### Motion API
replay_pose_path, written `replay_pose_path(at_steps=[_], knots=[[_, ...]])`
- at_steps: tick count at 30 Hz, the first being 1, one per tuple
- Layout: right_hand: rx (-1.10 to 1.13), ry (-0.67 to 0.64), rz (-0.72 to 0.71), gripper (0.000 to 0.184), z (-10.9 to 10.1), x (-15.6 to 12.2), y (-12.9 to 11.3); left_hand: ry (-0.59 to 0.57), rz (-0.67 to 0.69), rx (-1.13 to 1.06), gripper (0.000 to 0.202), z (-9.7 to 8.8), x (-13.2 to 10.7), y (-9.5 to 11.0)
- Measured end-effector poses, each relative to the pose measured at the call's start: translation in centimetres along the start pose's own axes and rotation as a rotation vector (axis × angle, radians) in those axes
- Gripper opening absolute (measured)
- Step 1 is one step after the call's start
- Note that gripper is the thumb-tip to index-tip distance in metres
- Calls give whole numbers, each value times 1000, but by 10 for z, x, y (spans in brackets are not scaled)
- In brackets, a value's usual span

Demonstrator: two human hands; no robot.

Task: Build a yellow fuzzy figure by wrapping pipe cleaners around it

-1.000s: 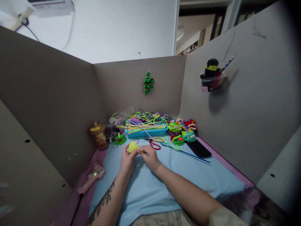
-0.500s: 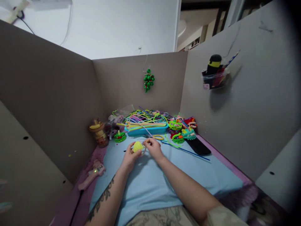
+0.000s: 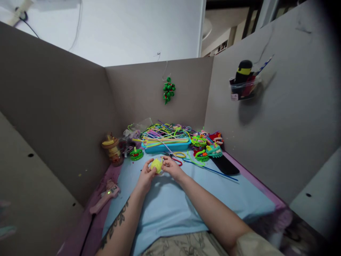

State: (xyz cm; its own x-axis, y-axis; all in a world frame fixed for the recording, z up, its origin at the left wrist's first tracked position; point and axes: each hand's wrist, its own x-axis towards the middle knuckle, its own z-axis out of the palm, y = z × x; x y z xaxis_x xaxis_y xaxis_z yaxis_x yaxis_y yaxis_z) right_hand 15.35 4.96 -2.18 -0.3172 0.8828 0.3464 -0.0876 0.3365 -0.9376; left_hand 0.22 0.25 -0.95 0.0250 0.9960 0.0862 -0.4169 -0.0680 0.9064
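Note:
A round, fuzzy yellow piece (image 3: 156, 165), apparently coiled pipe cleaner, is held above the blue cloth. My left hand (image 3: 146, 176) grips it from the left, thumb across its front. At its right edge, the fingers of my right hand (image 3: 172, 168) are pinched together, with a short pale end sticking up by the fingertips. What lies between those fingertips is too small to make out fully. Just behind my right hand rest scissors with red handles (image 3: 178, 162), partly hidden by it.
A blue tray (image 3: 167, 147) heaped with pipe cleaners stands at the back. Finished fuzzy figures (image 3: 201, 155) and a black phone-like slab (image 3: 225, 166) lie to the right. At left are a pink glue gun (image 3: 105, 199), its light on, and a brown cup (image 3: 112, 152). Grey panels enclose the table.
My right hand has come closer to the yellow piece, its fingertips now at the edge. The pale strip that hung below them no longer shows. The red scissor handles are now more visible.

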Motion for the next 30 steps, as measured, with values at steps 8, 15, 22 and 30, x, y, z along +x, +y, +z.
replay_pose_path(at_steps=[8,15,22,30], knots=[[-143,146,-27,13,1,-1,-5,60,-18,-6,69,-1,2,1],[-60,132,-30,21,-2,-2,-9,39,-74,-19,64,2,-1,6],[99,135,61,24,-2,-4,-13,9,-113,-27,62,3,-3,8],[101,-13,90,30,0,-4,-12,-20,-128,42,64,2,-4,8]])
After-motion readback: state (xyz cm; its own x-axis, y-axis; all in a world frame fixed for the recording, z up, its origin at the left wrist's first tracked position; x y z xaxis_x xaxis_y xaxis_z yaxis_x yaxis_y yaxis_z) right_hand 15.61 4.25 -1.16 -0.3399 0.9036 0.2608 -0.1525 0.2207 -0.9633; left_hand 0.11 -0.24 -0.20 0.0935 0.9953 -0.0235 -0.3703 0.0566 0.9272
